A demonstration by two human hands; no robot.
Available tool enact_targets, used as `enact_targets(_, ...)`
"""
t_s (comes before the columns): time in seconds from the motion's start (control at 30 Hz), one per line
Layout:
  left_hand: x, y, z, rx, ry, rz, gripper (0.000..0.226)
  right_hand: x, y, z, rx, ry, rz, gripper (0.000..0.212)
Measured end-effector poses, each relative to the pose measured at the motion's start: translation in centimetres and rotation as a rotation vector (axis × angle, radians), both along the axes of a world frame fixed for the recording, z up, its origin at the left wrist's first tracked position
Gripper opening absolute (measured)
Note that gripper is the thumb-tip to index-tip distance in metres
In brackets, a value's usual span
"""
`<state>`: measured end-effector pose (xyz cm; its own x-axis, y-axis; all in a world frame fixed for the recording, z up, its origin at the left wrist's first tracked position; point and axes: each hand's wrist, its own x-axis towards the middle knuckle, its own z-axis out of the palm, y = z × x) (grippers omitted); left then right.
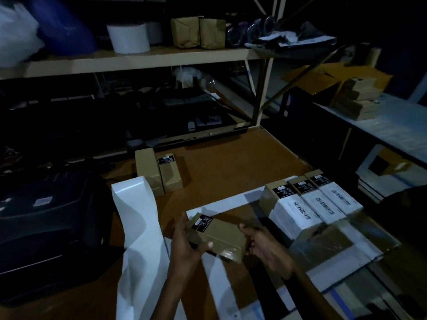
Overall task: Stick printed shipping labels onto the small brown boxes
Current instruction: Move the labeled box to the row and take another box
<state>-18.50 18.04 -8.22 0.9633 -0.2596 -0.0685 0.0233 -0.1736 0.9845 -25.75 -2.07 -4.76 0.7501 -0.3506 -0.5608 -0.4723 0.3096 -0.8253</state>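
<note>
Brown box (217,236) between both hands, mid-table.

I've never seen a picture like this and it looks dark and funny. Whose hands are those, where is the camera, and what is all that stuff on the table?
The camera sits on a person's head and looks down, so you see what they see. The left hand and the right hand belong to that person. Together they hold a small brown box with a little black sticker at one end. It has no white label yet. To the right, three boxes lie side by side and already wear white labels with barcodes. Two more plain boxes wait further back on the brown table. The long white strip on the left is shiny paper hanging beside a black machine, probably the label printer.
</note>
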Motion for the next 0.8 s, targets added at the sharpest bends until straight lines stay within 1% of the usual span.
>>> enact_targets(0.03,-0.3,-0.1,0.0,0.017,0.008,0.023,0.114,-0.1,-0.1,-0.2,-0.052,-0.017,-0.021,0.026)
enact_targets(0.07,-0.6,-0.2,-0.1,0.039,0.011,0.049,0.111,-0.2,-0.2,-0.5,-0.109,-0.041,-0.041,0.021)
enact_targets(0.13,-1.6,-0.6,-0.2,0.101,-0.018,0.102,0.102,-0.1,-0.2,-0.4,-0.216,-0.088,-0.036,0.006)
enact_targets(0.23,-3.5,-1.6,0.6,0.194,-0.042,0.209,0.09,0.3,-0.1,0.1,-0.31,-0.118,0.029,0.028)
enact_targets(0.3,-4.2,-2.1,0.6,0.259,-0.034,0.26,0.086,0.8,-0.5,0.4,-0.35,-0.116,0.081,0.036)
enact_targets(0.43,-5.8,-2.7,-0.6,0.285,-0.04,0.329,0.07,1.6,-1.4,1.2,-0.42,-0.135,0.216,0.039)
enact_targets(0.53,-7.7,-3.1,0.4,0.299,-0.084,0.395,0.068,1.3,-1.7,1.4,-0.472,-0.153,0.355,0.046)
enact_targets(0.6,-8.6,-3.3,0.8,0.288,-0.079,0.416,0.065,0.9,-1.7,0.7,-0.519,-0.116,0.447,0.051)
enact_targets(0.7,-9.4,-3.3,0.4,0.336,-0.052,0.407,0.051,0.2,-1.5,0.7,-0.667,-0.093,0.556,0.057)
enact_targets(0.8,-10.0,-3.2,0.6,0.256,-0.003,0.458,0.038,0.2,-1.4,1.0,-0.793,-0.124,0.592,0.052)
